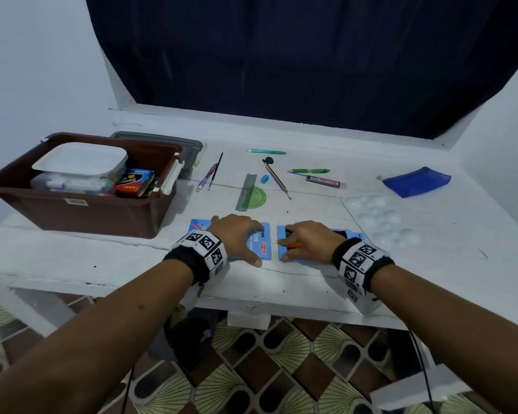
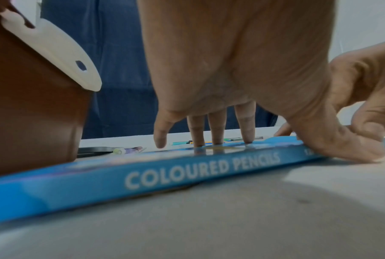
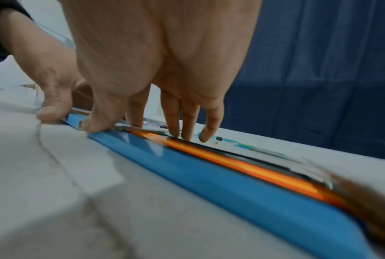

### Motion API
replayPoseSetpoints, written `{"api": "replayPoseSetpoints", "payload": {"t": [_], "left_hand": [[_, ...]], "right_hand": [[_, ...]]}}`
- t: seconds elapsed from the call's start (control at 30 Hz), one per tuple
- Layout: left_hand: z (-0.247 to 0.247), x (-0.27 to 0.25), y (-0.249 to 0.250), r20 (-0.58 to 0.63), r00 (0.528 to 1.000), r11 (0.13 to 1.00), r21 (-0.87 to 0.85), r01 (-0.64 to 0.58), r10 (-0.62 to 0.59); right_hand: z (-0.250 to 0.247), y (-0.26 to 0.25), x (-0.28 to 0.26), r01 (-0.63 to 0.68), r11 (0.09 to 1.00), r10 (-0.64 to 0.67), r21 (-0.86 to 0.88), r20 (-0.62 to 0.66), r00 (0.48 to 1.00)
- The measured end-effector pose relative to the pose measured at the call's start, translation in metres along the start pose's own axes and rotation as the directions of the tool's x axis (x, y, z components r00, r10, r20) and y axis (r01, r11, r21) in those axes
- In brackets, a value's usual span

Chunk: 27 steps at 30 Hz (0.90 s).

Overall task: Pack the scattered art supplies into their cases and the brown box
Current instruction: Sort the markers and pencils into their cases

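Note:
A blue coloured-pencil case sleeve lies flat near the table's front edge. My left hand presses on it, fingers straight on its top and thumb against its near edge. Just to the right lies the blue pencil tray holding pencils, an orange one nearest. My right hand rests with straight fingers on the pencils, thumb at the tray's near corner. The brown box stands at the left, holding a white tub and small packs.
Loose on the table behind the hands are a ruler, green protractor, blue eraser, pencil, teal pen, green pen and purple pen. A blue pouch and clear palette lie right.

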<state>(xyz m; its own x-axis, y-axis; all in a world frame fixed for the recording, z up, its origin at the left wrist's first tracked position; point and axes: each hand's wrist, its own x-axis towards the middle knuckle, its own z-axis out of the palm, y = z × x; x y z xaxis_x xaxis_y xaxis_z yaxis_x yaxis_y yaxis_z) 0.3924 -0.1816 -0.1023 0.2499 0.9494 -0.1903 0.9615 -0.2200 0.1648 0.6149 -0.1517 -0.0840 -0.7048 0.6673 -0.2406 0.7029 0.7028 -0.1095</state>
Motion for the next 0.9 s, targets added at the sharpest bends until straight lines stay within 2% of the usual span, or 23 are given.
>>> {"api": "replayPoseSetpoints", "payload": {"t": [0.2,0.47,0.63,0.77,0.9], "left_hand": [[0.002,0.006,0.014,0.013,0.999,0.999,-0.030,-0.031,0.032],[-0.005,0.019,0.020,0.063,0.997,0.999,0.024,-0.047,0.045],[-0.008,0.019,0.021,0.075,0.995,0.995,0.078,-0.064,0.058],[-0.010,0.021,0.022,0.101,0.994,0.995,0.083,-0.056,0.048],[-0.011,0.022,0.030,0.107,0.992,0.995,0.068,-0.070,0.063]], "right_hand": [[0.001,-0.012,-0.005,-0.157,0.977,0.169,0.145,-0.074,0.983],[0.004,-0.010,-0.006,-0.175,0.954,0.210,0.244,-0.122,0.970],[0.004,-0.006,-0.003,-0.176,0.962,0.202,0.208,-0.110,0.973],[0.001,-0.003,-0.007,-0.160,0.974,0.168,0.159,-0.040,0.985],[-0.001,-0.005,-0.004,-0.151,0.982,0.156,0.117,-0.034,0.987]]}}
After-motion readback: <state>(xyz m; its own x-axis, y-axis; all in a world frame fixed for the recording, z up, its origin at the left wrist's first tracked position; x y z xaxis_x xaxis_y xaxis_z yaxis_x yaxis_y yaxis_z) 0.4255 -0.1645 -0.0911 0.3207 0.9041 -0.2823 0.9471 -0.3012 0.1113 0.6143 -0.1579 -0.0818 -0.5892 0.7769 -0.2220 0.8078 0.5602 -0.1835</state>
